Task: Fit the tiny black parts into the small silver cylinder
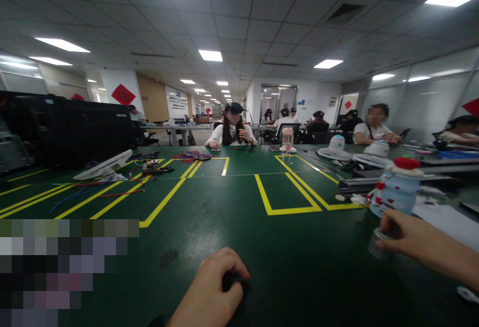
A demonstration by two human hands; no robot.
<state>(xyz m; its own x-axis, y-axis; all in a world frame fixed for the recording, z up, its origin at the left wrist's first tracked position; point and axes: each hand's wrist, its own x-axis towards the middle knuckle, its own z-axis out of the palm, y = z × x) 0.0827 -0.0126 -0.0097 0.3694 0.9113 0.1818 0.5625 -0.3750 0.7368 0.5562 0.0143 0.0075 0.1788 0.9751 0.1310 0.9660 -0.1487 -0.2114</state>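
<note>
My right hand (pixel 406 234) pinches a small grey cylinder (pixel 377 245) between thumb and fingers, low over the green table (pixel 299 267) or touching it. What exactly the cylinder is cannot be made out. Just behind it stands a light blue jar (pixel 398 192) with a red top and red decorations. My left hand (pixel 217 284) rests on the table at the front middle, fingers loosely bent. A dark gap shows between its thumb and forefinger, with nothing visible in it.
Yellow tape (pixel 295 212) marks rectangles on the table. White fans (pixel 335 150) and dark metal rails (pixel 359 182) lie at the right. Wires (pixel 192 156) and a white panel (pixel 105 164) are at the left. Across the table sits a person (pixel 234 130) near a bottle (pixel 288 140).
</note>
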